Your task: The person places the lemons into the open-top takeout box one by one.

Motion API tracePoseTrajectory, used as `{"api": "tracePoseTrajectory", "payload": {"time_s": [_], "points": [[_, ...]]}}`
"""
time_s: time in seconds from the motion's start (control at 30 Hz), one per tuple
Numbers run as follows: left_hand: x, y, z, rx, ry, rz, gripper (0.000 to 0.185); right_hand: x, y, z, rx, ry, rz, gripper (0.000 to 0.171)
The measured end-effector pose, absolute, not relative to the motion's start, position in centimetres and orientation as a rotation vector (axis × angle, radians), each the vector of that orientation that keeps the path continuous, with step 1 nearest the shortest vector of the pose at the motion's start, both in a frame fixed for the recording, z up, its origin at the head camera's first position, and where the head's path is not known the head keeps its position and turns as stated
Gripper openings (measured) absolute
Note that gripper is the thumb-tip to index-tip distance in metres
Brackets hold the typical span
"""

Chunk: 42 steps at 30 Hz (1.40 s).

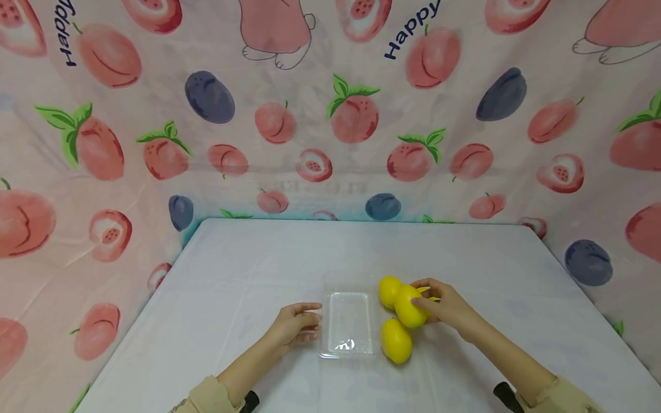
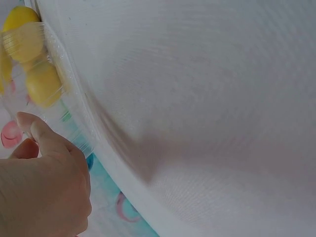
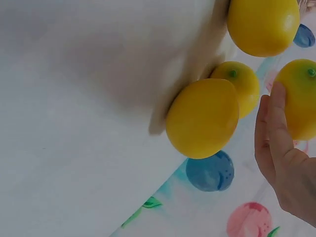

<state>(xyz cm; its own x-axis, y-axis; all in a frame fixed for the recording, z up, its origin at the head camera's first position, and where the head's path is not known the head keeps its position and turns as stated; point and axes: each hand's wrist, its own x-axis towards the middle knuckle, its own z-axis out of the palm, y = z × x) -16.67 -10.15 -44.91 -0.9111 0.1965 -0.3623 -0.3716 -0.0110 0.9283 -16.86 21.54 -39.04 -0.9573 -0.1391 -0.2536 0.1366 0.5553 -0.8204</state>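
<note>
Four lemons lay in our sight on the white worktop, all to the right of a clear plastic box, which sat about midway between the worktop's left and right edges. We saw the right hand gripping one of them, the held lemon, with the thumb on its near side and fingers curled round behind. Just off the box's right edge, toward its far corner, we had the far lemon; beside its near right corner was the near lemon. A fourth lemon showed only in part behind the right fingers. On the box's left edge we saw the left hand with its fingertips touching the wall, the fingers slightly bent; we could not tell whether they pinched the rim. From the left wrist we saw yellow through the clear wall. Beige sleeves covered both forearms near the elbows, and beyond the worktop's far edge we faced a pink cloth printed with peaches and blue fruit
</note>
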Motion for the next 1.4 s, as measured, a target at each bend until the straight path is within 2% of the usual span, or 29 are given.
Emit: {"api": "tracePoseTrajectory", "payload": {"time_s": [0.83,1.4], "points": [[-16.6,-10.1,-44.7,-0.196,1.876,1.986,0.042,-20.4,15.5,-38.0,-0.075,2.438,-1.361,0.042],[-16.7,-9.9,-44.7,-0.214,1.886,1.968,0.042,-21.7,10.8,-39.4,-0.018,2.285,-1.464,0.042]]}}
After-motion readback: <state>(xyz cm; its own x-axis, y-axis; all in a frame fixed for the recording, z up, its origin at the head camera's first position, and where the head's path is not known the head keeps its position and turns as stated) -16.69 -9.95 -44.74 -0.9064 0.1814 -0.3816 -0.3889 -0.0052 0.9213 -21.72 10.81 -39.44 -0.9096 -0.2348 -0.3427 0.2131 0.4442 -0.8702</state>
